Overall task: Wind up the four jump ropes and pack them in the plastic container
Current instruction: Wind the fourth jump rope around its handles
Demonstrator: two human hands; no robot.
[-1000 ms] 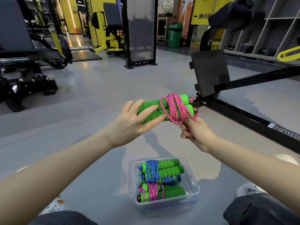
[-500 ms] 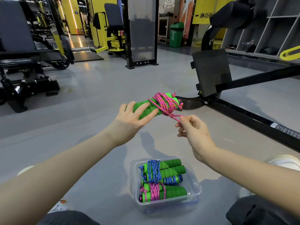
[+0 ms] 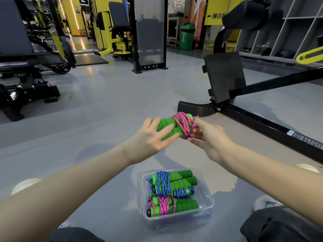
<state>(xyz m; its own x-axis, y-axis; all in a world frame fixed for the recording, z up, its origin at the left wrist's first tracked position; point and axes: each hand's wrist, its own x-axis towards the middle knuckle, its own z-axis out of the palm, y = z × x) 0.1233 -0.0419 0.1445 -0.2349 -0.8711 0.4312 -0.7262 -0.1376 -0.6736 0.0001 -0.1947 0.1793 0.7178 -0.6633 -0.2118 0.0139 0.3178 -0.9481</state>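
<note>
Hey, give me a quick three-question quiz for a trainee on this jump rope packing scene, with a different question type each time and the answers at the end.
1. Multiple choice: what colour is the cord wound round the raised jump rope? A blue, B pink, C yellow.
2. True or false: the plastic container on the floor is empty.
3. Fill in: the left hand holds the green handles, while the ___ hand pinches the cord.

Key: 1 B. 2 False: packed ropes with blue and pink cord lie in it. 3 The right hand.
</note>
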